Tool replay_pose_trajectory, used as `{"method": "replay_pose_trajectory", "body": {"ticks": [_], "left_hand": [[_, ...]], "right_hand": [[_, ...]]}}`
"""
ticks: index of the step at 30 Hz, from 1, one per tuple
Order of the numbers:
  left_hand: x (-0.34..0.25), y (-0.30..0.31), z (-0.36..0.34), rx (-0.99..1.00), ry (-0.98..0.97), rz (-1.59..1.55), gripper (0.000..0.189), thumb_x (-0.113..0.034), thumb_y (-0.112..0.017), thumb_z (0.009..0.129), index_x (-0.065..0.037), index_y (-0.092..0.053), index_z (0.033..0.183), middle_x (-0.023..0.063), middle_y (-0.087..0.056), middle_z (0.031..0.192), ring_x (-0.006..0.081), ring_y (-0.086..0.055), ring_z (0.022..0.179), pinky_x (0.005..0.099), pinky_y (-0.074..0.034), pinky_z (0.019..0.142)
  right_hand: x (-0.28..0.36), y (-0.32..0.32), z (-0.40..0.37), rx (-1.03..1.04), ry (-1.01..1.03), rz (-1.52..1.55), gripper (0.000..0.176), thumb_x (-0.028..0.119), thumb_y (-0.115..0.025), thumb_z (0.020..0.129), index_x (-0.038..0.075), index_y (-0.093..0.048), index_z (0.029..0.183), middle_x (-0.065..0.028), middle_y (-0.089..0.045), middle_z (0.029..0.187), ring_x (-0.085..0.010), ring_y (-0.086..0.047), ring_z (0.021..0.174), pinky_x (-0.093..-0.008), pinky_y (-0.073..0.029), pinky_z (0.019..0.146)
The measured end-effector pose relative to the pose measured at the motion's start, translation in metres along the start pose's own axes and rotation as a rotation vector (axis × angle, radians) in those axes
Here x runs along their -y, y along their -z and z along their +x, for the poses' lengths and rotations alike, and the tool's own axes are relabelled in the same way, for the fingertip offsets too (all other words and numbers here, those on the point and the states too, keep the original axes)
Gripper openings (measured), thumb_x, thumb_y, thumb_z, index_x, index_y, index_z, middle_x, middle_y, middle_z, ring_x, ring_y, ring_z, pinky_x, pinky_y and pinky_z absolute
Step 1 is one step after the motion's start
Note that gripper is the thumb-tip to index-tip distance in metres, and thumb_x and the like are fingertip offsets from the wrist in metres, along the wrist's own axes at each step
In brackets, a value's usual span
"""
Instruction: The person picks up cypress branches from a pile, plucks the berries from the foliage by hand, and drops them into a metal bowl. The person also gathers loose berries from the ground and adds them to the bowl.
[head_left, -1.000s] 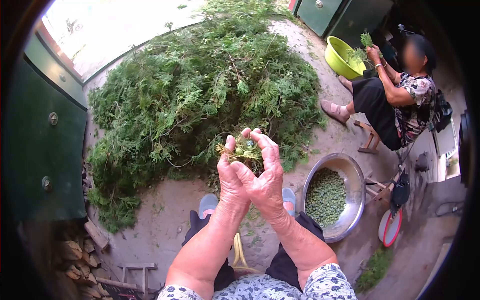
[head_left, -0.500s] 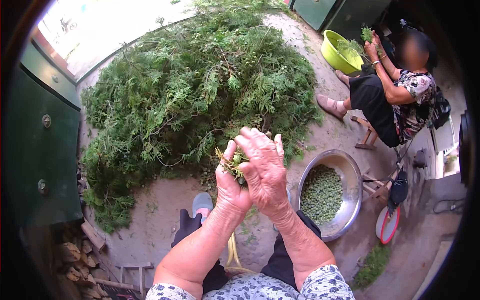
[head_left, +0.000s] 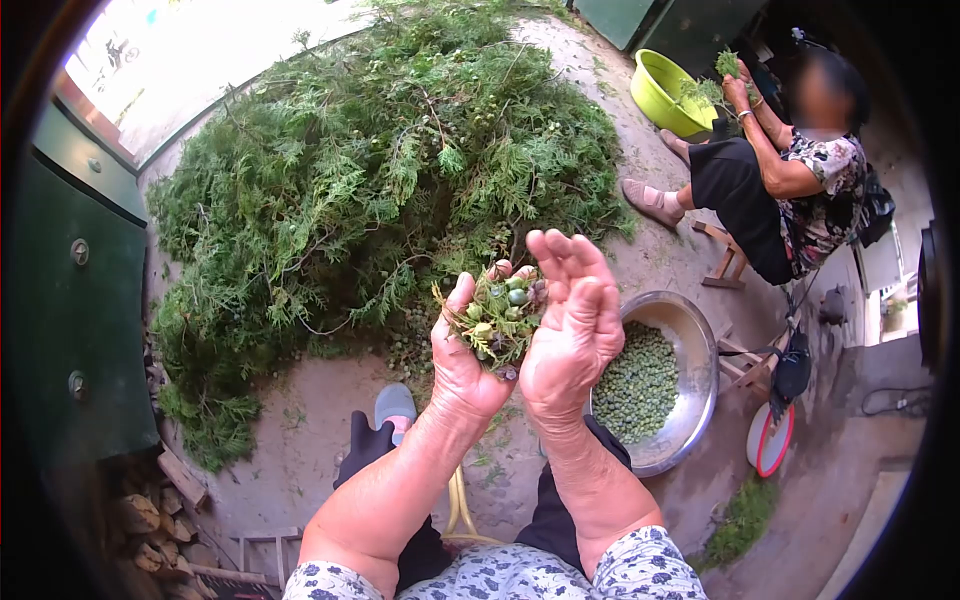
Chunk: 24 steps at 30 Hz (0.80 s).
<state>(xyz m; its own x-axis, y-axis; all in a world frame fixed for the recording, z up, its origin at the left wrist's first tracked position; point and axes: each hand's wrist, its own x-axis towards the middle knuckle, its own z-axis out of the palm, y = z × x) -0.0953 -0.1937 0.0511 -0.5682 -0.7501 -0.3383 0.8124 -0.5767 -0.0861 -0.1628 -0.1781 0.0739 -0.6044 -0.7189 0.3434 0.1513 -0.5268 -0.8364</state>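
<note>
My left hand (head_left: 463, 365) is cupped round a handful of green arborvitae cones and leaf bits (head_left: 497, 318), its thumb on the near left and its fingertips showing behind. Against the right side of the handful stands my right hand (head_left: 575, 335), palm turned inward and fingers stretched upward. Beyond both hands rises a big heap of cut arborvitae branches (head_left: 400, 170). Just right of my right hand, a metal basin (head_left: 690, 400) on the floor holds many small green cones (head_left: 635, 390).
At the right, a person (head_left: 780, 190) sits on a low wooden stool, holding a sprig beside a yellow-green basin (head_left: 650, 85). A red-rimmed round object (head_left: 768, 440) leans near a patch of greenery (head_left: 740, 520). Green doors (head_left: 75, 280) and stacked firewood (head_left: 150, 520) are at the left.
My right hand has lifted off the left and turned palm inward to the right, uncovering the handful of cones and leaf bits. The view has shifted slightly.
</note>
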Motion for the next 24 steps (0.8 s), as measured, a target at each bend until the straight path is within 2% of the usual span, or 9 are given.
{"method": "replay_pose_trajectory", "body": {"ticks": [8,10,12,14,16,18,20,22,24], "left_hand": [[-0.002,-0.001,0.0,0.032,0.028,-0.05,0.036,-0.037,-0.052,0.091,-0.006,-0.059,0.108,0.014,-0.062,0.108,0.0278,-0.059,0.102,0.043,-0.046,0.094],[-0.005,-0.01,-0.004,0.037,0.014,-0.024,0.034,-0.037,-0.051,0.091,-0.008,-0.059,0.106,0.0132,-0.062,0.108,0.0289,-0.059,0.104,0.0466,-0.046,0.095],[-0.01,-0.009,-0.003,0.005,-0.008,-0.027,0.035,-0.039,-0.05,0.092,-0.009,-0.058,0.107,0.0128,-0.062,0.107,0.0304,-0.058,0.105,0.0506,-0.044,0.097],[-0.016,-0.008,-0.003,-0.002,-0.032,0.011,0.037,-0.041,-0.05,0.092,-0.008,-0.057,0.109,0.0126,-0.062,0.107,0.0306,-0.058,0.105,0.0498,-0.045,0.095],[-0.019,-0.002,0.001,-0.016,-0.061,0.025,0.039,-0.042,-0.05,0.091,-0.007,-0.057,0.109,0.0129,-0.062,0.106,0.03,-0.058,0.103,0.0478,-0.047,0.091],[-0.017,-0.003,0.003,-0.056,-0.114,0.072,0.039,-0.041,-0.05,0.092,-0.006,-0.056,0.108,0.013,-0.062,0.105,0.0281,-0.059,0.1,0.0439,-0.047,0.088],[-0.015,-0.001,0.004,-0.056,-0.147,0.103,0.036,-0.039,-0.053,0.09,-0.006,-0.057,0.103,0.0145,-0.06,0.105,0.0294,-0.057,0.1,0.0428,-0.046,0.089],[-0.013,0.0,0.004,-0.05,-0.118,0.097,0.041,-0.042,-0.049,0.092,-0.006,-0.056,0.109,0.0127,-0.062,0.104,0.0259,-0.058,0.098,0.0397,-0.045,0.09],[-0.01,-0.021,-0.007,-0.134,-0.122,0.13,0.04,-0.041,-0.051,0.091,-0.005,-0.056,0.108,0.0122,-0.062,0.103,0.025,-0.058,0.098,0.0387,-0.046,0.09]], "right_hand": [[0.013,0.003,0.01,-0.001,-0.115,0.212,0.033,0.018,-0.043,0.098,-0.006,-0.048,0.12,-0.016,-0.057,0.116,-0.0255,-0.057,0.108,-0.0372,-0.046,0.094],[0.015,0.007,0.015,-0.097,0.062,-0.3,0.025,0.014,-0.048,0.097,-0.005,-0.056,0.111,-0.0105,-0.061,0.107,-0.0186,-0.057,0.104,-0.0328,-0.045,0.093],[0.032,0.005,0.02,-0.095,0.095,-0.412,0.016,0.007,-0.055,0.092,-0.001,-0.062,0.102,-0.0053,-0.064,0.098,-0.0133,-0.059,0.095,-0.0286,-0.047,0.085],[0.046,0.005,0.019,0.232,-0.159,-0.586,0.016,0.003,-0.06,0.087,0.003,-0.064,0.103,-0.0055,-0.063,0.094,-0.0134,-0.06,0.084,-0.0273,-0.049,0.074],[0.036,0.007,0.016,0.482,-0.038,-0.618,0.03,0.009,-0.073,0.075,0.004,-0.064,0.102,-0.0084,-0.06,0.092,-0.0149,-0.058,0.072,-0.0269,-0.049,0.066],[0.04,-0.001,0.007,0.57,-0.06,-0.687,0.039,0.012,-0.078,0.069,0.004,-0.063,0.104,-0.0035,-0.056,0.092,-0.0107,-0.053,0.076,-0.0236,-0.045,0.064],[0.036,-0.003,0.005,0.625,0.076,-0.749,0.042,0.014,-0.08,0.064,0.006,-0.065,0.103,-0.0051,-0.053,0.091,-0.0158,-0.052,0.078,-0.0284,-0.046,0.067],[0.033,-0.001,0.0,0.694,0.232,-0.939,0.041,0.014,-0.079,0.063,0.006,-0.066,0.102,-0.0074,-0.05,0.089,-0.0203,-0.052,0.08,-0.033,-0.046,0.071],[0.033,-0.004,-0.002,0.678,0.191,-0.935,0.039,0.012,-0.078,0.064,0.005,-0.066,0.101,-0.0081,-0.049,0.087,-0.0225,-0.051,0.082,-0.0346,-0.046,0.073]]}}
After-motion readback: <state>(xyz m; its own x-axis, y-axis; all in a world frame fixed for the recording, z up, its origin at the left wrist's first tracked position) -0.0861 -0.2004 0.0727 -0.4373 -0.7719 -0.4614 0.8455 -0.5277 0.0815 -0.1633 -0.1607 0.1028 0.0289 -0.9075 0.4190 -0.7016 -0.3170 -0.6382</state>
